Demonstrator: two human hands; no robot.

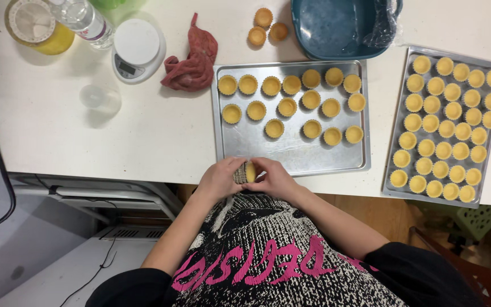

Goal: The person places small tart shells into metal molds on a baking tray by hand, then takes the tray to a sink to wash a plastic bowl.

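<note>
At the near table edge, just below the half-filled silver baking tray (291,150), the left hand (218,179) and right hand (275,178) jointly pinch a small fluted metal tart mould (245,172), tilted sideways, its interior lined with pale yellow dough.

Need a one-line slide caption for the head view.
Both hands, left hand and right hand, press a tart shell beside a half-filled baking tray.
</note>
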